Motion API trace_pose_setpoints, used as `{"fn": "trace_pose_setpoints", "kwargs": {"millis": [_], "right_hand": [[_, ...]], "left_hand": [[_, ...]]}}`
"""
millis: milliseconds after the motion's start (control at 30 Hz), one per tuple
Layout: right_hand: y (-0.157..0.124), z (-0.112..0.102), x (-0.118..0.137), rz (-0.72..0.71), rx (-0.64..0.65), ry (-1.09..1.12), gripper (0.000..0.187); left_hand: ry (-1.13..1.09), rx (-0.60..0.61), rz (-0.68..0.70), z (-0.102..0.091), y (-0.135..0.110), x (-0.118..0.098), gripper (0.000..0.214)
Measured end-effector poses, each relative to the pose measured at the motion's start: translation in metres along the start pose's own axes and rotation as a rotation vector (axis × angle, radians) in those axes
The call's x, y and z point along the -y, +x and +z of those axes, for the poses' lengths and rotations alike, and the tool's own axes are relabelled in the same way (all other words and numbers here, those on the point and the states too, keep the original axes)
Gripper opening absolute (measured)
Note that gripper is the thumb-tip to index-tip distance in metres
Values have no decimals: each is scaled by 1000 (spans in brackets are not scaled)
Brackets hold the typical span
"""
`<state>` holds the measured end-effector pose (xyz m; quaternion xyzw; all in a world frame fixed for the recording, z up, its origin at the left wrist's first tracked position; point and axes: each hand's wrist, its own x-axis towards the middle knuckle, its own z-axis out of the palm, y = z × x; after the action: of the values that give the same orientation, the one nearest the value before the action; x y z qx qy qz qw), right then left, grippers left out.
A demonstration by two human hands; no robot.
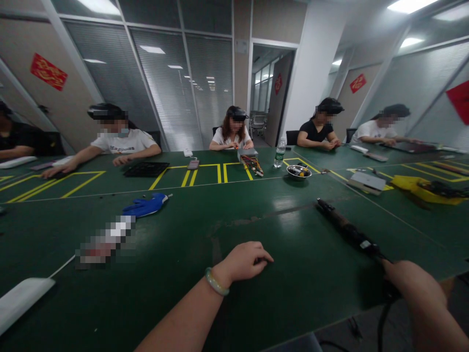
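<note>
My left hand (pixel 245 261) rests on the dark green table (pixel 190 234), knuckles up, fingers curled loosely under with nothing visible in them; a pale green bangle sits on the wrist. My right hand (pixel 410 281) is wrapped round the handle of a long dark tool (pixel 346 230), a soldering-iron-like rod that points away across the table, its tip near the table's middle. A black cable hangs down from the handle past the table edge.
A blue glove (pixel 146 205) and a white flat object (pixel 22 298) lie to the left. A metal bowl (pixel 298 171), water bottle (pixel 280 152), coloured wires (pixel 252 165) and yellow tray (pixel 421 188) stand farther off. Several people sit along the far side.
</note>
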<state>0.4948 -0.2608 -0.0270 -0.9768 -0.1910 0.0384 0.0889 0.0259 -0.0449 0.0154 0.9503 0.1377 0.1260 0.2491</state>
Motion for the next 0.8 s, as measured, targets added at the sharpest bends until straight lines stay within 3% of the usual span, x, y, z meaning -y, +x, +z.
{"fn": "trace_pose_setpoints", "kwargs": {"millis": [100, 167, 233, 300, 400, 467, 633, 800], "right_hand": [[-10, -14, 7, 254, 190, -64, 64], [-17, -25, 14, 290, 186, -74, 76], [-21, -35, 22, 232, 148, -65, 82], [-23, -40, 35, 80, 59, -48, 88], [-24, -33, 59, -139, -109, -14, 102], [-24, -22, 74, -216, -145, 11, 107], [-24, 2, 85, -281, -181, 44, 101], [-22, 4, 78, -353, -208, 77, 100]], "left_hand": [[-9, 10, -9, 0, 0, 0, 26], [-10, 8, -14, 1, 0, 1, 26], [-6, 3, -11, 1, 0, 1, 25], [-6, 0, -5, 1, 0, 1, 25], [-11, -6, -3, 1, -1, 1, 25], [-9, -10, -3, 1, -1, 1, 25], [5, 4, 6, 4, 0, 5, 25], [21, 12, 4, 5, 1, 5, 25]]}}
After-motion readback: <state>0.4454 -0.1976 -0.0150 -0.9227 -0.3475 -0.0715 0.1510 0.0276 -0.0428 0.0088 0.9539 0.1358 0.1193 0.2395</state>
